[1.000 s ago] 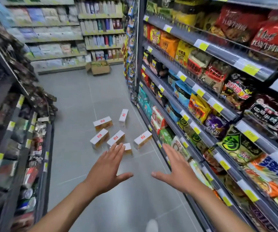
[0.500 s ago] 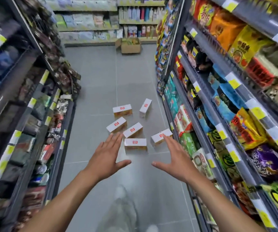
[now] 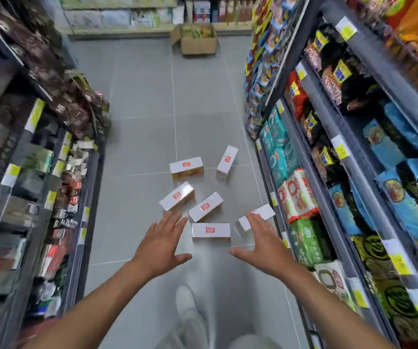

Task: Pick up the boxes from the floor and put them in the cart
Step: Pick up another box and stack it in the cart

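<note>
Six white boxes (image 3: 205, 206) with red labels lie scattered on the grey tiled floor (image 3: 139, 152), just beyond the fingertips of both hands. The nearest box (image 3: 211, 230) sits between the left hand (image 3: 161, 244) and the right hand (image 3: 262, 244), both of which are stretched forward palms down with fingers spread, holding nothing. Stocked shelves (image 3: 341, 172) line the outer side of each hand, and an open cardboard carton (image 3: 197, 45) stands far ahead of the fingers.
</note>
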